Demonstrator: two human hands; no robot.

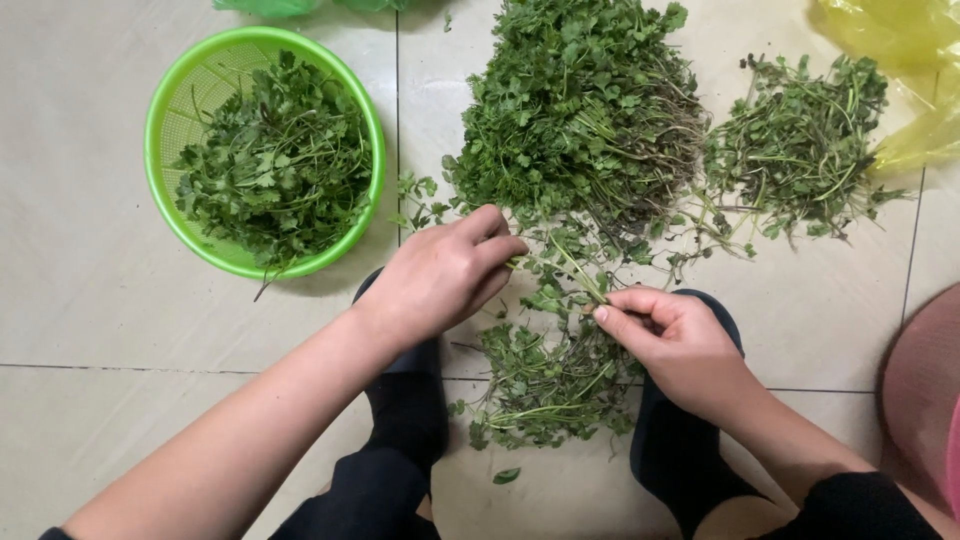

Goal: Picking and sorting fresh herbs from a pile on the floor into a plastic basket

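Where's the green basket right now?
In the head view the green basket sits upper left on the tiled floor, holding picked greens, left of the big herb pile and beyond the left hand.

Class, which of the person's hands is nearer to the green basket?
Left. The left hand is just right of the green basket; the right hand is farther right, beyond the herb stems both hold.

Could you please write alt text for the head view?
Seen from above, a left hand and right hand hold one green herb sprig over a tiled floor, between a green basket of leaves and a big herb pile.
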